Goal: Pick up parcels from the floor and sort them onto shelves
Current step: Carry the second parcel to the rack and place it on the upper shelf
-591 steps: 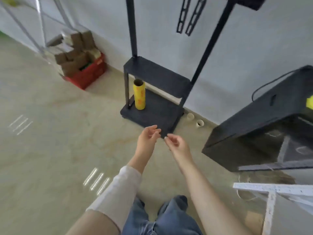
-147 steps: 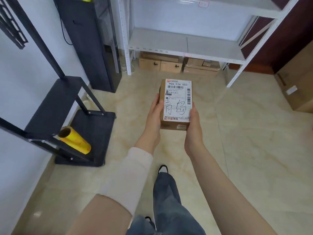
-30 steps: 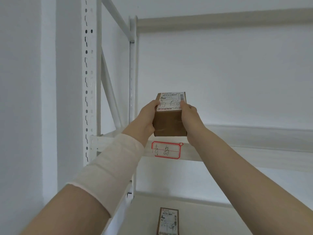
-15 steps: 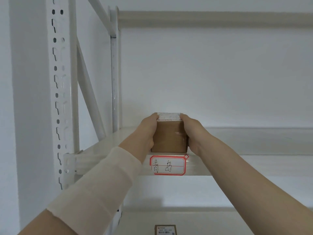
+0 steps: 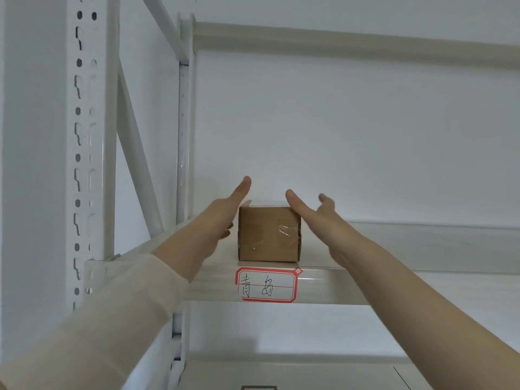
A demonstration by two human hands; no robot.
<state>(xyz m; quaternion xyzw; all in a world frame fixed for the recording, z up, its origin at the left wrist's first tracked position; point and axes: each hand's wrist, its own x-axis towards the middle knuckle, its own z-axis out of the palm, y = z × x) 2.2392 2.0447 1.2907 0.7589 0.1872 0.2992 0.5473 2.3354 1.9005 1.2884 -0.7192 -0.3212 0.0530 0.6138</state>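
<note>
Parcel (image 5: 268, 233) sits on the shelf (image 5: 365, 285) right above the red-framed label (image 5: 266, 285), left hand (image 5: 225, 218) and right hand (image 5: 312, 213) spread open beside it, looking light, stiff cardboard, best gripped by its sides.

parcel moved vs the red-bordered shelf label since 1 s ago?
Yes. The parcel went down: it was held above the shelf label, now it sits on the shelf directly above the label.

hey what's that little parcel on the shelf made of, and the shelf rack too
Parcel: looks like brown corrugated cardboard, matte, sealed with clear glossy tape that catches glare on its front face. Shelf rack: probably steel painted glossy white, judging by the punched slots in the upright.
</note>
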